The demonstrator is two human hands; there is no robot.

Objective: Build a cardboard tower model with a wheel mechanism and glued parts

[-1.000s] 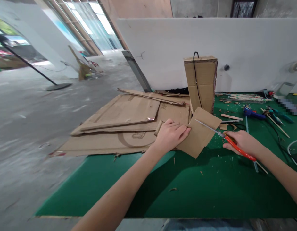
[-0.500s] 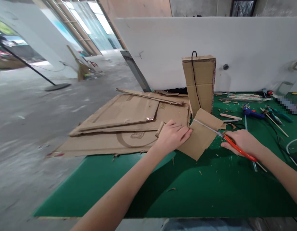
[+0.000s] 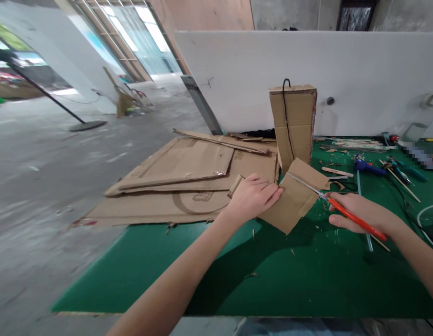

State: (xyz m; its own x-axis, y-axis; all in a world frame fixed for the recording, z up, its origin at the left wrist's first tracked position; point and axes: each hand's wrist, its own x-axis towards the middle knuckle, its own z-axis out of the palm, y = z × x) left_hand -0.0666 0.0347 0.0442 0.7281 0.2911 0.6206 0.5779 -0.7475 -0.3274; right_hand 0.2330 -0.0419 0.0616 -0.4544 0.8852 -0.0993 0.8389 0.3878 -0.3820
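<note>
A bent piece of cardboard point(image 3: 289, 205) is held at its left edge by my left hand point(image 3: 253, 198), whose fingers are closed on it. In my right hand point(image 3: 359, 212) is a pair of scissors point(image 3: 354, 217) with orange-red handles. One blade lies across the face of the cardboard piece, pointing up and left; the other blade is hidden. A small rolled bit of cardboard point(image 3: 235, 185) shows beside my left hand. Behind the piece a tall cardboard box point(image 3: 296, 128) stands upright, with a black cord point(image 3: 285, 119) down its front.
Large flat cardboard sheets point(image 3: 160, 205) are stacked at the left on the green table point(image 3: 149, 266). At the right lie a blue glue gun point(image 3: 370, 167), pliers point(image 3: 398, 171), thin sticks and cardboard scraps. A white panel point(image 3: 237, 70) stands along the table's back.
My right thumb and the scissors' handles have shifted slightly right and spread a little. My left hand keeps its hold on the cardboard piece. The whole view has moved slightly.
</note>
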